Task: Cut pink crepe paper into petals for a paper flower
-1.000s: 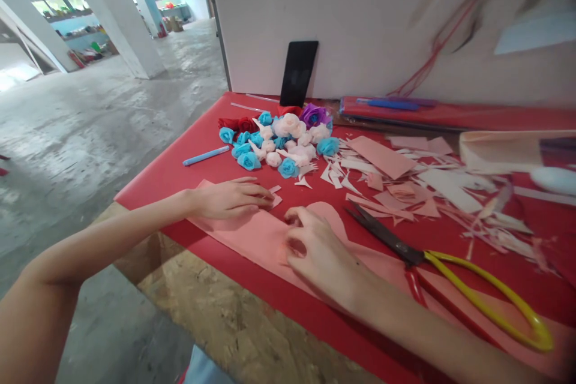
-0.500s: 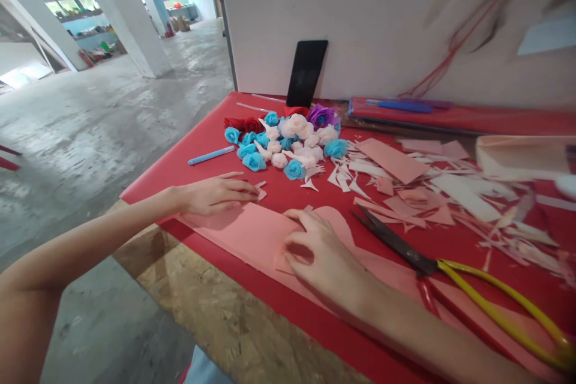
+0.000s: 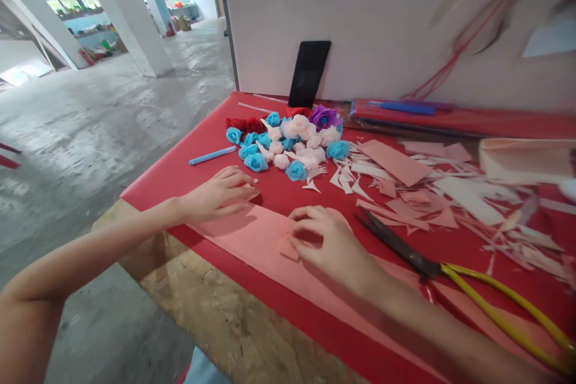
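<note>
On a long strip of pink crepe paper (image 3: pixel 252 231) my right hand (image 3: pixel 330 243) curls its thumb and fingers together. It pinches the edge of a small pink paper piece (image 3: pixel 288 247) that pokes out past the fingertips. My left hand (image 3: pixel 218 195) hovers low at the strip's left end, fingers stretched out and apart, partly covering a small pink scrap (image 3: pixel 255 194). Beyond the hands lies a heap of blue, white, red and purple paper roses (image 3: pixel 297 141). To the right of my right hand rest scissors (image 3: pixel 420 264) with yellow handles, blades apart.
Pink and white paper scraps (image 3: pixel 450 192) cover the table's right part. A light blue pen (image 3: pixel 212 155) lies at the left. A black phone (image 3: pixel 310 74) leans on the white panel (image 3: pixel 382 18). The red table covering (image 3: pixel 166 171) ends at the left above the concrete floor.
My right hand has shifted slightly right, and the small pink piece has moved with it. My left hand has risen a little and slid over the small scraps.
</note>
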Tool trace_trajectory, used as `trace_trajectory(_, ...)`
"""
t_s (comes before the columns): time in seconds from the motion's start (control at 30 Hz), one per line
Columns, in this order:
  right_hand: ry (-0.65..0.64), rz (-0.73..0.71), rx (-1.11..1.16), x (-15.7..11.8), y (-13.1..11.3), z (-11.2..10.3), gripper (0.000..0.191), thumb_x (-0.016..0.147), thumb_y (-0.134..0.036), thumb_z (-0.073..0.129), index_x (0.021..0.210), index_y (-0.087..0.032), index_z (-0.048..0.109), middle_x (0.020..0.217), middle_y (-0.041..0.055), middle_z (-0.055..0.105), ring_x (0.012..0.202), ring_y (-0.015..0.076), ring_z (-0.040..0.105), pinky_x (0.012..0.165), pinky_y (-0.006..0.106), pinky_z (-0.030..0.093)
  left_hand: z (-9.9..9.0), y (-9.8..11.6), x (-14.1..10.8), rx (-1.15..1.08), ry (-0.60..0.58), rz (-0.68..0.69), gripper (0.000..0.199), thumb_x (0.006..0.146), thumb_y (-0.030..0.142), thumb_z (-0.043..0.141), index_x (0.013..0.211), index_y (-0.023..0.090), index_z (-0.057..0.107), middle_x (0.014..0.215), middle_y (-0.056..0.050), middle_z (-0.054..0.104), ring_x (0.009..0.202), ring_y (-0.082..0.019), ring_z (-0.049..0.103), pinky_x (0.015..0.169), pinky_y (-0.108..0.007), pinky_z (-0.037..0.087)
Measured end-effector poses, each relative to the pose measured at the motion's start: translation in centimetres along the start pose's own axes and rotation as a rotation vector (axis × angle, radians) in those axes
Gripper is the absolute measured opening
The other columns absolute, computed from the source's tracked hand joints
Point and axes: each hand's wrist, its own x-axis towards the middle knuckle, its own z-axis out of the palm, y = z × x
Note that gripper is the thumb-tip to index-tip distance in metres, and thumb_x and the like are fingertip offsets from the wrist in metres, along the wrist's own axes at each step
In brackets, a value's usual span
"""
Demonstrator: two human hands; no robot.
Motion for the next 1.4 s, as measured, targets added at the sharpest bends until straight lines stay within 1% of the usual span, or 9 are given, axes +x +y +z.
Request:
trace_trajectory(0.1, 0.007, 0.005, 0.027, 0.2, 0.2, 0.1, 0.015, 0.068, -0.006, 0.058, 0.06, -0.017, 0.063, 0.085, 0.005, 0.067, 0.082, 0.0197, 0.059, 0.077, 0.033, 0.047, 1.2, 1.7, 0.8, 0.025, 0.058, -0.071, 0.027, 0.086, 0.035, 0.048, 0.1, 0.016, 0.06, 0.109, -0.011, 0.059, 0.105, -0.024, 0.048, 0.097, -0.042, 0.037)
trace_trajectory(0.2, 0.032, 0.036, 0.071, 0.5, 0.4, -0.1, 0.014, 0.068, -0.008, 0.056, 0.06, -0.017, 0.063, 0.084, 0.0041, 0.068, 0.079, 0.0174, 0.061, 0.073, 0.028, 0.049, 1.9, 2.6, 1.2, -0.043, 0.08, -0.114, 0.014, 0.082, 0.028, 0.054, 0.087, 0.017, 0.06, 0.105, -0.009, 0.059, 0.103, -0.022, 0.05, 0.095, -0.038, 0.04)
trace_trajectory(0.4, 0.162, 0.154, 0.065, 2.6, 0.5, -0.9, 0.013, 0.075, -0.02, 0.053, 0.07, -0.017, 0.064, 0.074, 0.0036, 0.067, 0.068, 0.0167, 0.06, 0.062, 0.026, 0.044, 1.9, 3.0, 0.9, -0.063, 0.135, -0.113, 0.004, 0.081, 0.017, 0.053, 0.082, 0.018, 0.056, 0.087, -0.002, 0.063, 0.095, -0.017, 0.057, 0.108, -0.05, 0.023)
trace_trajectory(0.5, 0.114, 0.148, 0.036, 4.1, 0.4, -0.3, 0.015, 0.075, -0.024, 0.054, 0.068, -0.018, 0.065, 0.07, 0.0033, 0.066, 0.064, 0.0163, 0.057, 0.059, 0.026, 0.039, 1.8, 3.3, 0.7, -0.017, 0.171, -0.092, 0.007, 0.083, 0.018, 0.051, 0.079, 0.018, 0.057, 0.081, -0.001, 0.064, 0.089, -0.015, 0.06, 0.11, -0.049, 0.021)
trace_trajectory(0.63, 0.002, 0.112, 0.046, 5.3, 0.0, 0.9, 0.019, 0.074, -0.022, 0.054, 0.059, -0.017, 0.065, 0.058, 0.0016, 0.062, 0.059, 0.013, 0.054, 0.056, 0.023, 0.035, 1.5, 3.4, 0.6, -0.011, 0.221, -0.103, 0.009, 0.084, 0.018, 0.05, 0.081, 0.018, 0.058, 0.084, -0.002, 0.066, 0.089, -0.014, 0.061, 0.11, -0.048, 0.021)
trace_trajectory(0.83, -0.152, 0.162, 0.105, 5.9, -0.4, 1.5, 0.016, 0.07, -0.02, 0.058, 0.064, -0.011, 0.07, 0.059, 0.0041, 0.064, 0.059, 0.0118, 0.056, 0.053, 0.021, 0.034, 1.5, 3.1, 0.8, -0.045, 0.24, -0.13, 0.008, 0.083, 0.016, 0.05, 0.084, 0.019, 0.057, 0.083, 0.0, 0.068, 0.089, -0.015, 0.061, 0.109, -0.051, 0.022)
trace_trajectory(1.07, -0.224, 0.234, 0.077, 6.9, -0.5, 1.0, 0.012, 0.068, -0.016, 0.06, 0.061, -0.013, 0.069, 0.056, 0.0026, 0.064, 0.059, 0.013, 0.057, 0.055, 0.022, 0.038, 2.6, 2.4, 0.9, -0.101, 0.195, -0.202, 0.005, 0.081, 0.016, 0.054, 0.083, 0.019, 0.056, 0.084, 0.001, 0.066, 0.089, -0.014, 0.061, 0.109, -0.049, 0.023)
trace_trajectory(1.23, -0.251, 0.227, 0.041, 7.3, -0.6, 1.0, 0.01, 0.072, -0.019, 0.064, 0.065, -0.013, 0.067, 0.059, 0.0011, 0.064, 0.059, 0.0118, 0.057, 0.058, 0.024, 0.042, 2.8, 2.3, 0.8, -0.134, 0.2, -0.235, 0.005, 0.081, 0.018, 0.054, 0.084, 0.021, 0.057, 0.083, 0.002, 0.065, 0.09, -0.014, 0.059, 0.11, -0.048, 0.021)
trace_trajectory(1.4, -0.236, 0.182, 0.005, 7.3, -0.4, 0.8, 0.009, 0.07, -0.019, 0.063, 0.065, -0.015, 0.07, 0.061, 0.0023, 0.066, 0.06, 0.0136, 0.059, 0.056, 0.023, 0.04, 2.7, 2.4, 0.8, -0.137, 0.201, -0.235, 0.006, 0.082, 0.019, 0.052, 0.084, 0.021, 0.058, 0.085, 0.001, 0.065, 0.091, -0.014, 0.059, 0.109, -0.048, 0.023)
